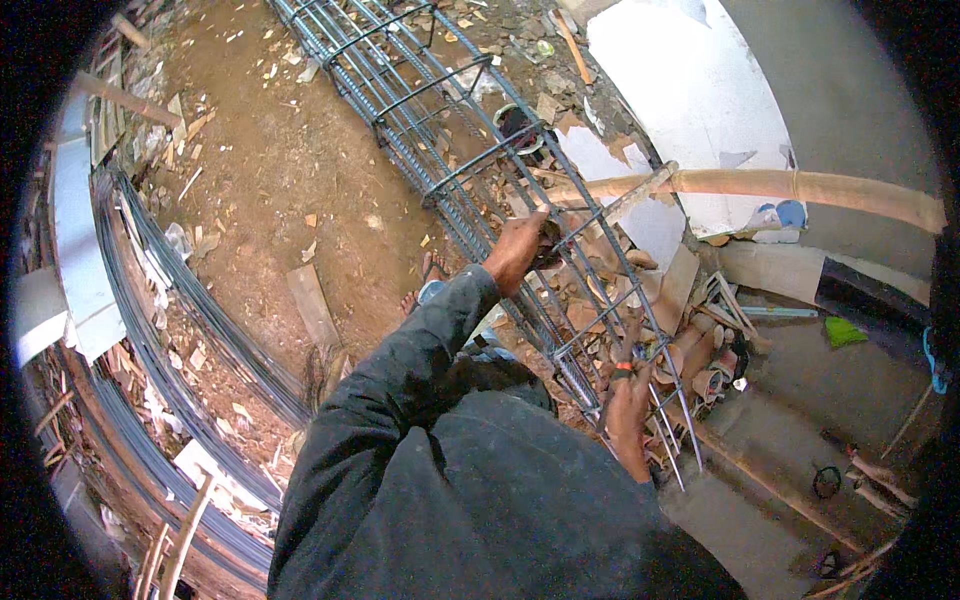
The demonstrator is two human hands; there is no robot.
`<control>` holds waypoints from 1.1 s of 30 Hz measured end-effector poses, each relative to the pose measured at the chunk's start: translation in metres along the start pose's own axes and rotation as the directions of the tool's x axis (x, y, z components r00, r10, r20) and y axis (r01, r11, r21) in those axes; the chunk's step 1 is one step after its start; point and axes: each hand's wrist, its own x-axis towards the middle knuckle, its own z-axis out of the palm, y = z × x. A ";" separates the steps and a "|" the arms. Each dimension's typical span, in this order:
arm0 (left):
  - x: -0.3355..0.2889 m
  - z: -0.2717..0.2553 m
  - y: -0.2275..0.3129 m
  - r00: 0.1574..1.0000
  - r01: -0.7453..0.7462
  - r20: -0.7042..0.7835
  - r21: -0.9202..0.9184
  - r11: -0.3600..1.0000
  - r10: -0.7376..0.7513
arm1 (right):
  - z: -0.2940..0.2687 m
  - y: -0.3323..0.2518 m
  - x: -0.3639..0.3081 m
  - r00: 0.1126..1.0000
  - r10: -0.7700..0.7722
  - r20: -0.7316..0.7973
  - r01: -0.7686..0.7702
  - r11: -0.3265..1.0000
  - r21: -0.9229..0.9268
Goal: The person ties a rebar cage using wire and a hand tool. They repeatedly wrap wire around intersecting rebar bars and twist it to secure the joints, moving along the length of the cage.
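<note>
A long rebar cage (440,140) of ribbed bars and tied square stirrups runs diagonally across the view, passing in front of my body. At its middle, my left hand (518,255) reaches over the near bars with curled fingers. Something dark shows by the fingertips, too small and shadowed to name. Closer to the cage's lower end, my right hand (628,410) is closed around a slim hand tool (626,366) with an orange band. The tool's rusty upper part points at the bars beside a stirrup; its jaws cannot be made out.
A bamboo pole (800,185) crosses under the cage toward the right. White boards (690,90) lie at the upper right. Bundles of long steel bars (190,300) curve along the left. Wood scraps and rubble litter the dirt floor (270,150). A green scrap (845,331) lies right.
</note>
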 end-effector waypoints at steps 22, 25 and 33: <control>-0.001 0.005 -0.007 0.995 -0.099 0.018 0.010 0.995 0.099 | -0.004 -0.214 0.060 0.466 -0.272 0.842 0.774 -0.335 -0.537; 0.001 0.004 -0.012 0.992 -0.117 -0.033 0.042 0.992 0.119 | -0.004 -0.221 0.064 0.521 -0.166 0.837 0.769 -0.335 -0.545; 0.013 -0.002 -0.023 0.990 -0.131 -0.030 0.159 0.979 0.137 | 0.003 -0.249 0.069 0.558 0.005 0.830 0.799 -0.273 -0.535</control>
